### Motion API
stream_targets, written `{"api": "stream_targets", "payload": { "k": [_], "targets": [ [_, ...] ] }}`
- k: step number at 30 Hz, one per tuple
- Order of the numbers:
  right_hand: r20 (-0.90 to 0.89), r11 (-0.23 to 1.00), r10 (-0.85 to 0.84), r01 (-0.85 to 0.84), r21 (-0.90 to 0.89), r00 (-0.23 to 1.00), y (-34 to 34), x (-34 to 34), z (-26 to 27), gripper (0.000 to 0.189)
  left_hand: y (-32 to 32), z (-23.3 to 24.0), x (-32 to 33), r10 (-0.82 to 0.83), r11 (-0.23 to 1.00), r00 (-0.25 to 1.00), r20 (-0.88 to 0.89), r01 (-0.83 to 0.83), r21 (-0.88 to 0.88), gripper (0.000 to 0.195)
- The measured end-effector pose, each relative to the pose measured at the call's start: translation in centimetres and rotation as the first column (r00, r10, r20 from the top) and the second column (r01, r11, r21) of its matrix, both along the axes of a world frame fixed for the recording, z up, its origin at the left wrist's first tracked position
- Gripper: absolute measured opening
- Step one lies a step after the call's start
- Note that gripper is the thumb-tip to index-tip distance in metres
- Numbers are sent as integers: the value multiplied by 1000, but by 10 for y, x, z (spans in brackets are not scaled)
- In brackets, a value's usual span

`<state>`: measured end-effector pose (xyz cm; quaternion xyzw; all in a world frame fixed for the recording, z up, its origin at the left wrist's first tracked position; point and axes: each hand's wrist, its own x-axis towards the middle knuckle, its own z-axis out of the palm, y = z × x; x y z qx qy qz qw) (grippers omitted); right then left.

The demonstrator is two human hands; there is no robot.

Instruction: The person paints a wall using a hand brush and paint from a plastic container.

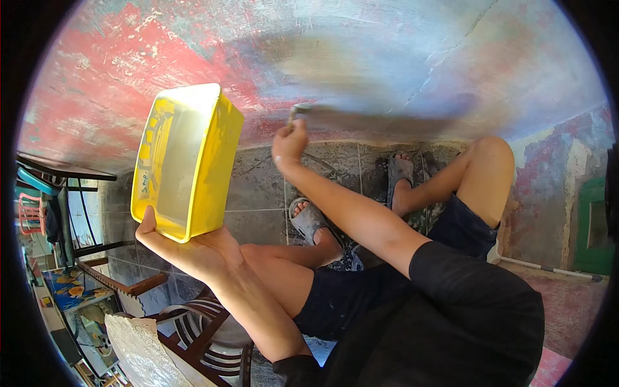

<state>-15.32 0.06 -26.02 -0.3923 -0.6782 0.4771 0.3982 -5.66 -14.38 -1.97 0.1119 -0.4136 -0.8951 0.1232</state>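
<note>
On the left, my left hand (203,251) holds up a yellow plastic tub (210,179) from below, thumb over its rim. Grayish matter coats the tub's inside and bottom. My right hand (291,142) grips the handle of a small tool (302,107), which is raised close to the wall; its head is blurred, and I cannot tell exactly what it is. In front of both hands stands the wall (367,63), with patchy red, blue and gray paint and a thin crack. Whether the tool touches the wall cannot be told.
My feet in gray clogs (309,222) rest on the dark tiled floor (254,193) by the wall's base. At lower left are wooden chairs (208,338), a lace cloth (140,348) and a black metal frame (99,246). A green panel (587,227) stands at the right.
</note>
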Motion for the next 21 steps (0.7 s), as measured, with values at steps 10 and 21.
{"api": "stream_targets", "payload": {
  "k": [10, 21],
  "targets": [
    [4, 938, 344, -344, 35, 939, 13, -12, -7, 14, 5, 0, -6, -13, 999, 1000, -2, 13, 30, 48],
    [64, 958, -269, 274, -83, 961, 132, 124, -15, 18, -4, -4, -3, -82, 997, 996, -33, 82, 11, 44]
  ]
}}
